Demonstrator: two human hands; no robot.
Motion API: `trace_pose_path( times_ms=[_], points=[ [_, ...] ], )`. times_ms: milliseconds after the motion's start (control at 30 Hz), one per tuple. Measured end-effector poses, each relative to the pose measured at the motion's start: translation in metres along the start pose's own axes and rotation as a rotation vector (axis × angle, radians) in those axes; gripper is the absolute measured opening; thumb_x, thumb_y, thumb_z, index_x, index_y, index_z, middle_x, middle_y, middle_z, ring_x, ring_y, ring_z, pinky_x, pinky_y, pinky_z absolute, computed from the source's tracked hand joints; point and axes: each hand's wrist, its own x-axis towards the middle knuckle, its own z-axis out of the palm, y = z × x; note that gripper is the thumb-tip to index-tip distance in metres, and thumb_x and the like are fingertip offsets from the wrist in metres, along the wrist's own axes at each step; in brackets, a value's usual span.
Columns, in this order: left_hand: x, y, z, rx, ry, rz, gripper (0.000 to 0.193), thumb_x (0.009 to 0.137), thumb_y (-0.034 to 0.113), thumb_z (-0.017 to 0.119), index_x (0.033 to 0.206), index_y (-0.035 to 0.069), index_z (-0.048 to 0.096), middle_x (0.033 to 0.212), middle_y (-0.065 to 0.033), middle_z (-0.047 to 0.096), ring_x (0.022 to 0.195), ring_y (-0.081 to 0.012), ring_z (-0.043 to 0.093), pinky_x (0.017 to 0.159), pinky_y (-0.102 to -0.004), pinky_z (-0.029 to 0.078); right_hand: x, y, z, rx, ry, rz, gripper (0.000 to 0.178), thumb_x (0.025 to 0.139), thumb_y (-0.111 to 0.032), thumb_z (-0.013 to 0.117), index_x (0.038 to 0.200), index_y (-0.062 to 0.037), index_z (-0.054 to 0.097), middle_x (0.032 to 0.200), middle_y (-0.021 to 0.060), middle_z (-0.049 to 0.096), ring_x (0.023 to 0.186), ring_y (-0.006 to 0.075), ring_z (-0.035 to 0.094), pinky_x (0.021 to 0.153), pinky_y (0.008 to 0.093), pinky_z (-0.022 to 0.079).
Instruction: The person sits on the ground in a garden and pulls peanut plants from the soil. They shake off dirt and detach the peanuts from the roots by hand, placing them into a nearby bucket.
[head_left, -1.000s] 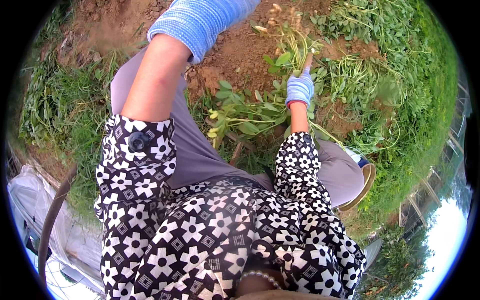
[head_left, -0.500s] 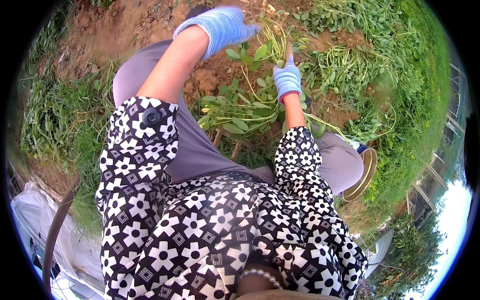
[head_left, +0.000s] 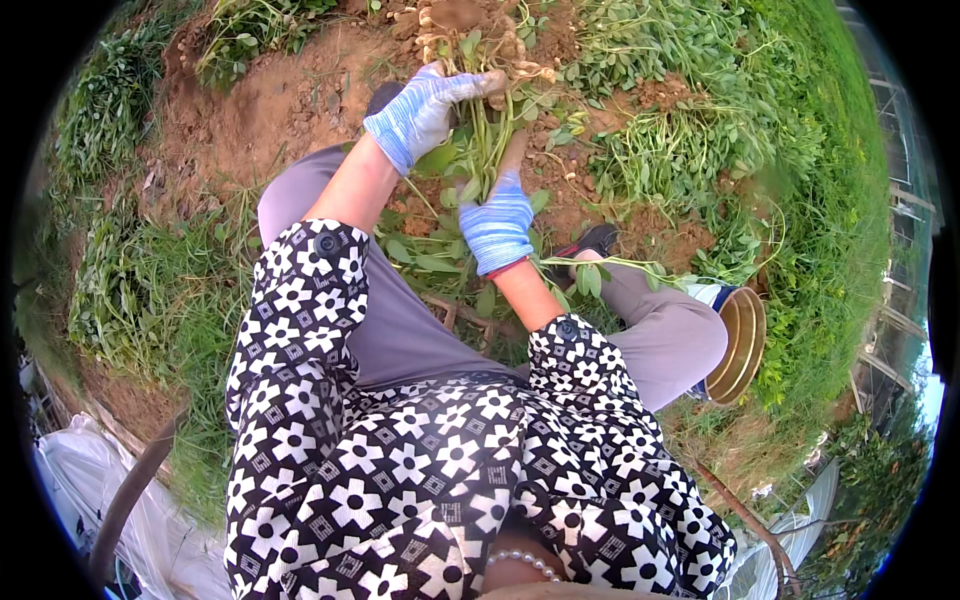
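Note:
A bunch of peanut plants [head_left: 487,135] is held between my gloved hands, its green stems running away from me. Pale peanut pods [head_left: 510,48] hang at the far, root end. My left hand [head_left: 425,108], in a blue and white knit glove soiled at the thumb, is closed on the stems just below the pods. Nearer to me, my right hand [head_left: 498,222], in a matching glove, grips the leafy part of the bunch. Some of its fingers are hidden by leaves and stems.
Bare reddish soil [head_left: 270,105] spreads at the far left. Pulled plants [head_left: 660,150] lie heaped on the right. A bucket [head_left: 737,345] with a tan inside stands beside my right knee. White plastic sheeting [head_left: 130,510] lies at the near left, beside a curved dark bar [head_left: 135,490].
My right hand has moved left and nearer to me with the plants. My left hand, blurred and apart from the stems before, now grips them near the pods.

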Motion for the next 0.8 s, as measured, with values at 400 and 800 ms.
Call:
trace_pose_path(
  times_ms=[400,800],
  points=[
    [-0.024,0.013,-0.036,0.048,0.127,0.109,0.037,0.08,0.02,0.054,0.111,0.0,0.057,0.107,-0.0077,0.06,0.1,-0.0178,0.055,0.091,-0.0323,0.041,-0.01,-0.04,-0.039,-0.346,-0.067,-0.383,0.066,0.073,-0.03,0.067,0.126,-0.0037,0.038,0.105,0.0207,0.055,0.094,0.0356,0.055,0.082,0.0405,0.044],
    [-0.014,-0.032,0.013,0.007,0.069,-0.064,0.023,0.074,0.014,0.07,0.094,0.002,0.067,0.087,-0.0053,0.065,0.083,-0.0111,0.057,0.075,-0.0269,0.045,0.036,-0.038,-0.085,-0.286,0.133,-0.396,0.037,0.069,-0.018,0.072,0.102,-0.0051,0.059,0.09,0.0125,0.059,0.076,0.0267,0.059,0.068,0.034,0.048]
  ],
)
